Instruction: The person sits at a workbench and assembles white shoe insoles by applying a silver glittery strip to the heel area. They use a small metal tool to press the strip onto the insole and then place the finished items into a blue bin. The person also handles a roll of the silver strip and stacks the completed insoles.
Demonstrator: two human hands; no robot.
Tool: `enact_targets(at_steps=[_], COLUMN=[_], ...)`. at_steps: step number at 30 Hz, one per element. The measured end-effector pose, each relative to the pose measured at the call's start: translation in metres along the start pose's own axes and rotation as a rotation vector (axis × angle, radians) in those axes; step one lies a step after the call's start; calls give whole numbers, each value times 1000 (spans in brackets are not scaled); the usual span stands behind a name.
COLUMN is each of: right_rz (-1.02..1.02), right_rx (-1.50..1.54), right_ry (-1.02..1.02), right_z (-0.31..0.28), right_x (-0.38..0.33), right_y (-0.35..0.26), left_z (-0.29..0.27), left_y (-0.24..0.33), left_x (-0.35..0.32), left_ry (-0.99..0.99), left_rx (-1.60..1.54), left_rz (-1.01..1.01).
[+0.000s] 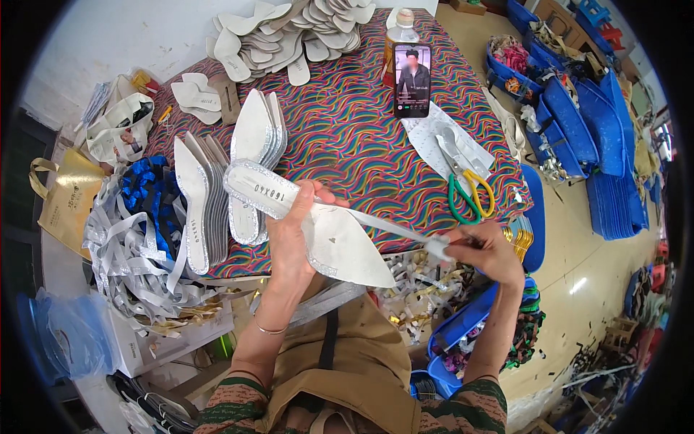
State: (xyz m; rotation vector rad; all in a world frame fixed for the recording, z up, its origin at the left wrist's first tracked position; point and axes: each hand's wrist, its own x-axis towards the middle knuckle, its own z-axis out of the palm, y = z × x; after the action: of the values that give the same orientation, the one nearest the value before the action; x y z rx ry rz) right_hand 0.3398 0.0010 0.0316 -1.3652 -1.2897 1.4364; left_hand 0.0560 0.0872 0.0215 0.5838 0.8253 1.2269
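The left hand (pixel 290 231) has its grip clamped around the narrow middle of a pale sole-shaped piece (pixel 347 247), held over the near edge of the patterned desk (pixel 347 137). The right hand's (pixel 486 249) grip pinches a silvery strip (pixel 390 226) running from the piece; scissors (pixel 468 184) lie beyond on the desk.

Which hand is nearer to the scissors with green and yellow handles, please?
Right. The right hand is just below the scissors in the picture, without touching them; the left hand is farther away, to their left, holding a white insole.
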Motion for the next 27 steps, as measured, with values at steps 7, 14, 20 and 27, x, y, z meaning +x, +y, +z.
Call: enact_targets(at_steps=[7, 14, 20, 27], right_rz=[27, -75, -292, -129], right_rx=[16, -164, -168, 921], right_ry=[210, 541, 746, 194], right_z=[-78, -75, 27, 128], right_x=[7, 28, 38, 12], right_y=[39, 30, 24, 27], left_z=[-15, 0, 5, 8], left_y=[-6, -11, -10, 4], left_x=[14, 9, 5, 2], left_ry=[62, 114, 45, -44], left_rx=[-58, -214, -330, -536], left_rz=[-16, -167, -267, -383])
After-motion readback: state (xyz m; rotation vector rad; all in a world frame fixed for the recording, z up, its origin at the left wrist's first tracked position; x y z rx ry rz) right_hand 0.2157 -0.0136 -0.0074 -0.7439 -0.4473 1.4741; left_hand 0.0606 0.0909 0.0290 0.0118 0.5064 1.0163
